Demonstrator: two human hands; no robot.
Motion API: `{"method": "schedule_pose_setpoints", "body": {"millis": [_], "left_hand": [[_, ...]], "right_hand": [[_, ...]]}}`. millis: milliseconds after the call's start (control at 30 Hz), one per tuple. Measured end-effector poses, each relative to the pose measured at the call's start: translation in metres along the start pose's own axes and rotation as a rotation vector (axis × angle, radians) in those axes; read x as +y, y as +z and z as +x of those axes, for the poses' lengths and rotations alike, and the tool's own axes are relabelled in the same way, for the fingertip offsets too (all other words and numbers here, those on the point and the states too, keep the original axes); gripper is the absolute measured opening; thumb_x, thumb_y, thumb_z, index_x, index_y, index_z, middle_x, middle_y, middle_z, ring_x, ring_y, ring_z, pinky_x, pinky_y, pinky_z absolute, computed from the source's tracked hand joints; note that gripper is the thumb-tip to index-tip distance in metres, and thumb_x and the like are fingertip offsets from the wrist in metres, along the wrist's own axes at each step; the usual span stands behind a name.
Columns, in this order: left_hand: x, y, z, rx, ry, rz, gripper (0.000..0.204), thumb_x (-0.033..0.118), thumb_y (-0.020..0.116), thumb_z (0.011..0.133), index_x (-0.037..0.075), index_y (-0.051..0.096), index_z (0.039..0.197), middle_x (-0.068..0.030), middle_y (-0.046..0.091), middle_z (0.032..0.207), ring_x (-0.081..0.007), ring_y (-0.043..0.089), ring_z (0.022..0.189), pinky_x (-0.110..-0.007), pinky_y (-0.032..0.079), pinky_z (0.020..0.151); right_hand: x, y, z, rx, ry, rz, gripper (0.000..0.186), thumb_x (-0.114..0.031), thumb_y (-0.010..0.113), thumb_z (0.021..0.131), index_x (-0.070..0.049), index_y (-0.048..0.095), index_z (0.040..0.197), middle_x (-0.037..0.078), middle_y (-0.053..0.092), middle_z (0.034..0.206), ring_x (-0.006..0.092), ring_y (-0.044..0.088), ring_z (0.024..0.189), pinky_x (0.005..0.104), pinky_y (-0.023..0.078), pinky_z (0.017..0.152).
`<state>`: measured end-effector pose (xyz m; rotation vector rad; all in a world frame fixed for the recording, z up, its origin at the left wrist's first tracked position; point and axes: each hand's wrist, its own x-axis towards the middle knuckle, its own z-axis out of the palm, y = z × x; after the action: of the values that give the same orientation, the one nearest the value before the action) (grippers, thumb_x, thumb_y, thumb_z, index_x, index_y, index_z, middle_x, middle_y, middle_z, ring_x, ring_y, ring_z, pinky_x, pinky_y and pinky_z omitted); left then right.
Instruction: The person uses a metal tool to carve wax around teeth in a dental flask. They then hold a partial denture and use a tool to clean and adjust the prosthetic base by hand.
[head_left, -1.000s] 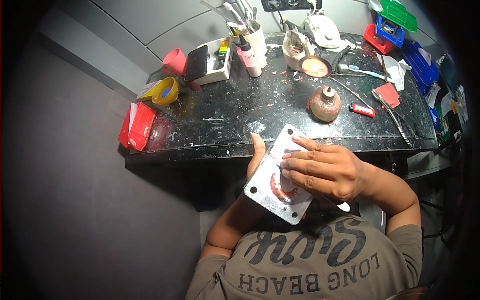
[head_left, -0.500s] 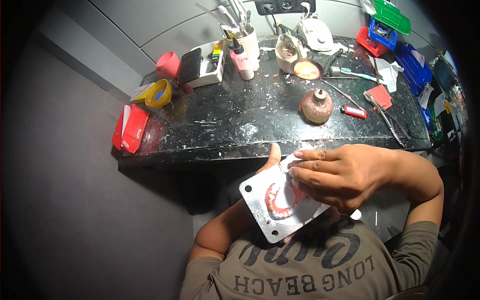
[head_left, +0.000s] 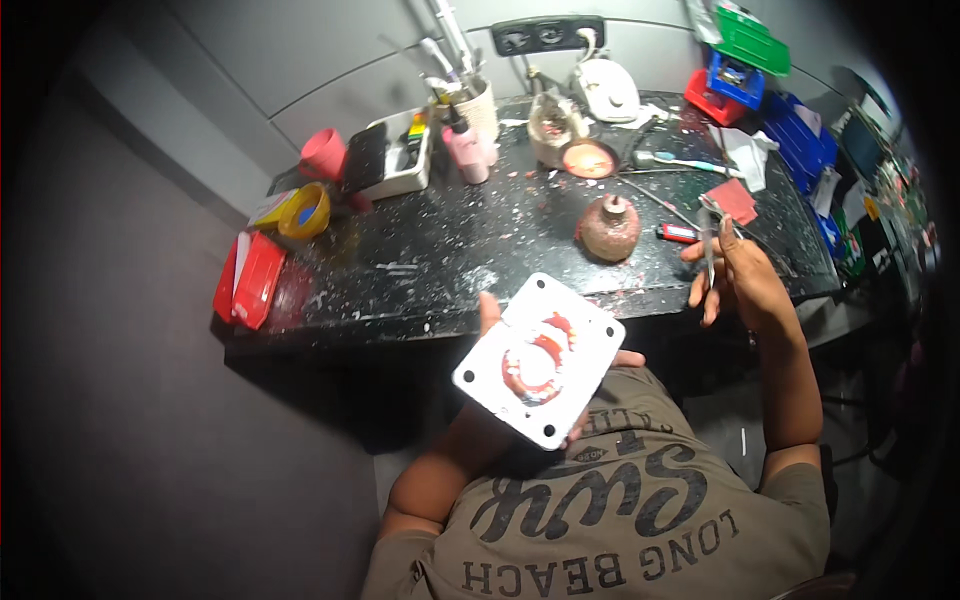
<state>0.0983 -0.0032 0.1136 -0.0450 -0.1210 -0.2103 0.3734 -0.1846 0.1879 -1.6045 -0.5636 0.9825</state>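
Observation:
My left hand point(head_left: 489, 314) holds a square metal flask half point(head_left: 490, 370) from beneath, thumb at its left edge and a fingertip past the right one. White plaster fills the flask, with holes at its corners. A horseshoe-shaped denture in red wax with pale teeth point(head_left: 530, 385) sits in the plaster. Over the bench's right front, my right hand point(head_left: 750, 275) grips a slim metal hand tool point(head_left: 710, 245); blur hides its exact kind. Beside that hand lie a red wax sheet point(head_left: 733, 201) and a red lighter point(head_left: 678, 233).
A round burner bottle point(head_left: 610, 230) stands mid-bench. Behind it are a small pan point(head_left: 590, 158), a toothbrush point(head_left: 690, 162) and a pink bottle point(head_left: 467, 152). A white tray point(head_left: 405, 175), a yellow bowl point(head_left: 304, 211) and a red box point(head_left: 258, 278) stand left; blue bins point(head_left: 800, 135) are at right.
My right hand has left the flask and moved right to the bench, where it has taken hold of the metal tool. The flask is tipped more toward view, its plaster face uncovered.

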Motion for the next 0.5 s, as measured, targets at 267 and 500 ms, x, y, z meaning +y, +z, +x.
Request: {"method": "schedule_pose_setpoints", "body": {"millis": [267, 500], "left_hand": [[0.008, 0.002, -0.002, -0.012, 0.161, 0.124, 0.122, 0.097, 0.042, 0.083, 0.01, 0.024, 0.166, -0.0491, 0.025, 0.157, -0.0534, 0.07, 0.073, -0.052, 0.059, 0.049], [0.01, 0.003, -0.006, -0.031, 0.233, 0.189, 0.105, 0.092, 0.038, 0.089, 0.024, 0.027, 0.168, -0.047, 0.015, 0.162, -0.0573, 0.066, 0.07, -0.054, 0.057, 0.045]], "right_hand": [[0.095, -0.12, -0.064, -0.212, 0.37, -0.725, 0.053, -0.042, 0.071, 0.103, 0.009, 0.07, 0.087, 0.011, 0.068, 0.065, 0.0253, 0.076, 0.068, 0.0395, 0.058, 0.062], [0.281, -0.162, -0.029, 0.683, -0.192, -0.803, 0.051, -0.038, 0.084, 0.089, 0.008, 0.062, 0.096, 0.025, 0.066, 0.087, 0.037, 0.066, 0.078, 0.0457, 0.052, 0.073]]}}
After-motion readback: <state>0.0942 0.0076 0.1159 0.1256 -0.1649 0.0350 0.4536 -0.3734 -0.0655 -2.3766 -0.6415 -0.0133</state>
